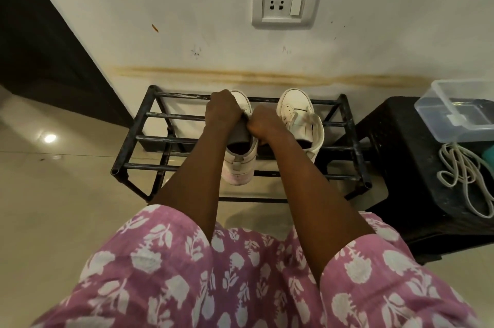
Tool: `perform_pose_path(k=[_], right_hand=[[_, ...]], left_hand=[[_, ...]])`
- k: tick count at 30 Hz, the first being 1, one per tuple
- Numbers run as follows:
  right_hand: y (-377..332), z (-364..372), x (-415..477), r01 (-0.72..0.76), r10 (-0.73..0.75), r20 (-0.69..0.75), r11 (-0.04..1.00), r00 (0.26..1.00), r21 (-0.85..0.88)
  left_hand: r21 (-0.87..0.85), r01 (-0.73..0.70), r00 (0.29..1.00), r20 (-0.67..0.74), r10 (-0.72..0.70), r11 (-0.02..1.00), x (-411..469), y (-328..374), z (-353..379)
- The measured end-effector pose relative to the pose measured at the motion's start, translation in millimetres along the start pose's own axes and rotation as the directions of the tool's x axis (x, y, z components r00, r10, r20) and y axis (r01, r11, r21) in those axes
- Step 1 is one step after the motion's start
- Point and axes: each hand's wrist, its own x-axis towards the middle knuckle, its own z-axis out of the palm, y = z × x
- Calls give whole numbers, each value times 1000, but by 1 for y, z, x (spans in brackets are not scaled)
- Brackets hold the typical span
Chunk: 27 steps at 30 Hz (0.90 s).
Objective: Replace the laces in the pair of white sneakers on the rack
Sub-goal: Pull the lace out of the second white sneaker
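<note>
Under both hands stands the black metal bar rack point(149, 116), and well right of the right hand a black plastic stool point(395, 140) carries a loose tangle of white laces point(462, 170). The left hand point(224, 108) and right hand point(263, 124), almost touching, clamp the throat of one white canvas sneaker point(240, 164), hiding its eyelets. Just beside the right hand, the second white sneaker point(299, 114) shows bare eyelets, so relacing probably remains for both.
</note>
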Motion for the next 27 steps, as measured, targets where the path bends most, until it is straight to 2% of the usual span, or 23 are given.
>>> perform_pose_path(k=[2,8,12,16,19,22,25,27], right_hand=[[0,-1,1,-7,7,12,1000,1000,1],[2,-2,2,-24,23,20,999,1000,36],[3,-3,3,-39,37,30,997,999,62],[3,-4,3,-36,34,32,997,999,67],[4,-6,4,-31,30,35,999,999,40],[3,-7,2,-16,14,40,999,999,30],[1,-6,1,-12,11,46,1000,999,24],[1,-6,1,-19,18,48,1000,999,17]], left_hand=[[-38,25,1000,-17,-25,999,1,-4,0],[-306,175,979,-47,-198,936,2,-10,-3],[-540,303,943,49,-330,785,3,-18,-9],[-617,397,902,127,-412,679,3,-24,-12],[-496,278,949,6,-317,823,11,-22,-15],[-387,5,998,-60,-31,922,8,-18,-23],[-187,-160,983,64,175,969,4,-12,-21],[-35,-231,964,126,234,972,3,-8,-18]])
